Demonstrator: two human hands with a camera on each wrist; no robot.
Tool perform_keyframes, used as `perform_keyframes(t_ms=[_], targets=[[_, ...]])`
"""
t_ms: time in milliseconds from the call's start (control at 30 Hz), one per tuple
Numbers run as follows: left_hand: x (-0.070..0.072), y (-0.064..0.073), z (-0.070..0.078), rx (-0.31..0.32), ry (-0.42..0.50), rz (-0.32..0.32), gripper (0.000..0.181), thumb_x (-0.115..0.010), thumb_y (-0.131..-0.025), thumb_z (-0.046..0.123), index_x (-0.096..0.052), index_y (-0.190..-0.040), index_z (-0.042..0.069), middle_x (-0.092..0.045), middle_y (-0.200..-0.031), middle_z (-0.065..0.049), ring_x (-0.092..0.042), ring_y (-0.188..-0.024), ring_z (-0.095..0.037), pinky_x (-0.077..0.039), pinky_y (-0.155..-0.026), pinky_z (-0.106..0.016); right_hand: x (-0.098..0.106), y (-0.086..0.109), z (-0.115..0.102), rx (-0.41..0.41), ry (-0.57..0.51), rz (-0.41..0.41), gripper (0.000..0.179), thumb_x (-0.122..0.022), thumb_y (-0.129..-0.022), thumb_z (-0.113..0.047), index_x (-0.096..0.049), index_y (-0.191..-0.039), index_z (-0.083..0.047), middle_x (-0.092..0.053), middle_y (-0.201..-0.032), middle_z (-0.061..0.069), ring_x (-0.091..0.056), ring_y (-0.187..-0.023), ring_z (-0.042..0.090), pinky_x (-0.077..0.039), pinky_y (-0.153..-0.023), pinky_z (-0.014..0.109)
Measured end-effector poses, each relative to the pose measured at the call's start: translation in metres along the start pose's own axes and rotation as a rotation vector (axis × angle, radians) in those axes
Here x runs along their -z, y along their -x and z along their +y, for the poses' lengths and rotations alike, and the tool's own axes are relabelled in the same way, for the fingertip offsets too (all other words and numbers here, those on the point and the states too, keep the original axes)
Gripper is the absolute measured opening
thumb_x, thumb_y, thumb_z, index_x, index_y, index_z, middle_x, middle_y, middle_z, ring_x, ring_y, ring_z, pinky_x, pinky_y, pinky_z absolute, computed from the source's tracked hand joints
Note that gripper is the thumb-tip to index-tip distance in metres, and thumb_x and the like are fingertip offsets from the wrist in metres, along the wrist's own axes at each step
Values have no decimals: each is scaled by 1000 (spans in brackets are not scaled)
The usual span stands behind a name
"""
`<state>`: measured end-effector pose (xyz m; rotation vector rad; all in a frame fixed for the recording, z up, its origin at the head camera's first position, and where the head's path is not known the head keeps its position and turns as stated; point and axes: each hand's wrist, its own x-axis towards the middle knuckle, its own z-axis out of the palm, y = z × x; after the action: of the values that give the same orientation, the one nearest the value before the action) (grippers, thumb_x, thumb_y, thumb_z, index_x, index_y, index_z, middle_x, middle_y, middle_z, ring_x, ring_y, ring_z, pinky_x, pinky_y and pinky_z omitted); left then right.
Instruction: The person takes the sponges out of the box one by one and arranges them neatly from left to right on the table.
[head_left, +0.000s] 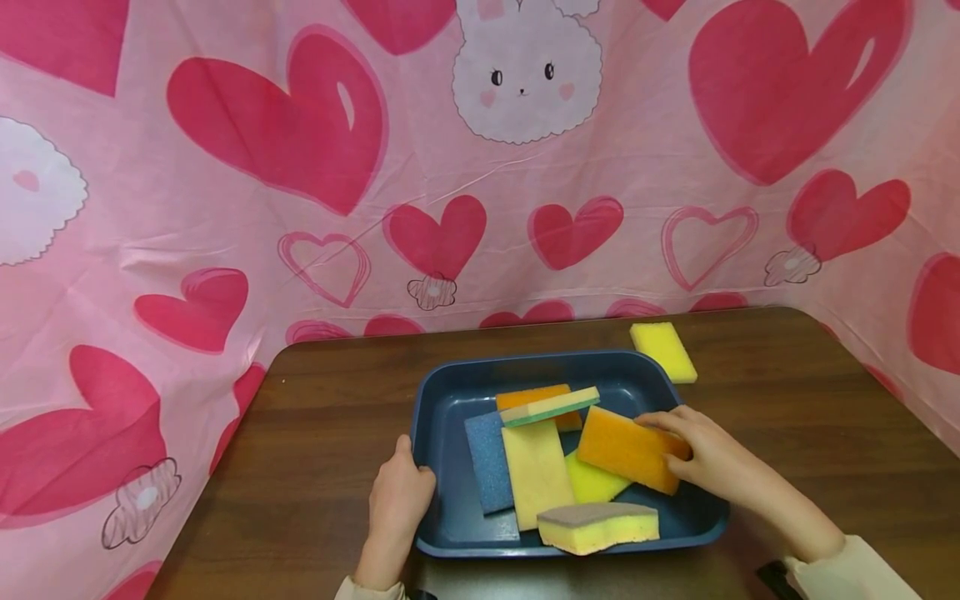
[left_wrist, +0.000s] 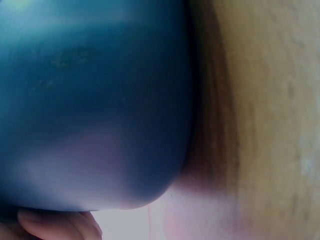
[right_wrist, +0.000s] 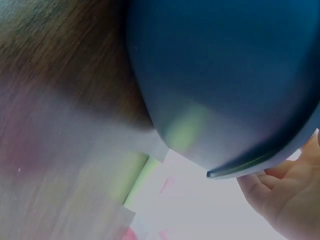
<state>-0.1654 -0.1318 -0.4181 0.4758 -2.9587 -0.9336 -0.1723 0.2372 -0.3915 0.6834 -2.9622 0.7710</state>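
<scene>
A dark blue plastic tub (head_left: 450, 500) with sponges in it sits at the front of the table. My left hand (head_left: 397, 500) grips its left rim, thumb over the edge; fingertips show below the tub's wall (left_wrist: 100, 125) in the left wrist view. Over the tub's right side, my right hand (head_left: 708, 454) pinches an orange sponge (head_left: 626, 448) by its right end. This sponge tilts above a bright yellow sponge (head_left: 592, 482). In the right wrist view the outer wall hides what the right hand (right_wrist: 290, 195) holds.
Inside the tub are a blue sponge (head_left: 489, 467), a pale yellow sponge (head_left: 536, 475), a grey-topped sponge (head_left: 600, 527), a green-backed sponge (head_left: 551, 407) and another orange sponge (head_left: 525, 397). A yellow sponge (head_left: 666, 352) lies on the wooden table (head_left: 322, 417) behind it. A pink heart-patterned cloth (head_left: 450, 167) hangs beyond.
</scene>
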Motion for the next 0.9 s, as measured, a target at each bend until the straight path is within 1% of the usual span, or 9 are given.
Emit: perform_keyframes(t_ms=[67, 233, 333, 400, 467, 600, 733, 900], targets=[[0, 0, 0, 5, 1, -3, 28, -49, -81, 8, -50, -108, -2, -65, -84, -24, -58, -61, -29, -41, -53, -41, 1, 1, 0, -2, -9, -13, 45, -70, -76, 0, -61, -119, -11, -56, -96, 3, -46, -82, 12, -45, -66, 21], [0, 0, 0, 6, 3, -2, 28, -49, -81, 8, -50, -107, -2, -65, -84, -25, -57, -61, -28, -40, -53, -40, 5, 2, 0, -49, -61, -49, 45, -66, -78, 0, -61, -122, -10, -55, -92, 3, -44, -74, 7, -43, -60, 19], [0, 0, 1, 5, 4, -1, 28, -49, -81, 8, -50, -107, -2, -65, -86, -26, -59, -62, -30, -41, -53, -41, 6, 3, 2, -43, -80, -49, 44, -66, -78, 0, -62, -121, -8, -54, -89, 2, -43, -71, 4, -42, -58, 19], [0, 0, 0, 4, 4, 0, 27, -49, -81, 8, -50, -106, -2, -65, -86, -26, -59, -63, -30, -41, -53, -41, 7, 4, 3, -40, -80, -41, 43, -68, -77, -1, -64, -119, -8, -56, -88, 0, -43, -71, 3, -43, -59, 18], [0, 0, 0, 3, 4, 1, 27, -49, -81, 8, -50, -106, -2, -65, -84, -25, -59, -62, -30, -40, -53, -41, 8, 5, 5, -39, -78, -32, 41, -69, -77, -2, -66, -118, -7, -60, -90, -1, -44, -72, 1, -45, -60, 18], [-1, 0, 1, 7, 7, 0, 24, -49, -81, 7, -50, -104, -2, -62, -76, -21, -54, -58, -27, -37, -51, -37, 9, 6, 6, -90, -105, -45, 39, -70, -77, -5, -67, -116, -7, -68, -97, 1, -48, -74, -1, -48, -64, 18], [0, 2, 1, 6, 11, -1, 25, -50, -82, 8, -50, -105, -2, -61, -74, -19, -53, -57, -26, -37, -51, -37, 10, 7, 6, -126, -157, -59, 37, -71, -78, -8, -67, -116, -6, -69, -98, 3, -52, -74, -1, -50, -66, 17], [0, 2, 1, -2, 14, 9, 27, -50, -81, 7, -50, -106, -3, -62, -76, -21, -55, -58, -27, -38, -51, -38, 11, 8, 6, -132, -183, -39, 35, -72, -80, -12, -68, -114, -7, -70, -96, 2, -52, -74, -3, -50, -66, 17]])
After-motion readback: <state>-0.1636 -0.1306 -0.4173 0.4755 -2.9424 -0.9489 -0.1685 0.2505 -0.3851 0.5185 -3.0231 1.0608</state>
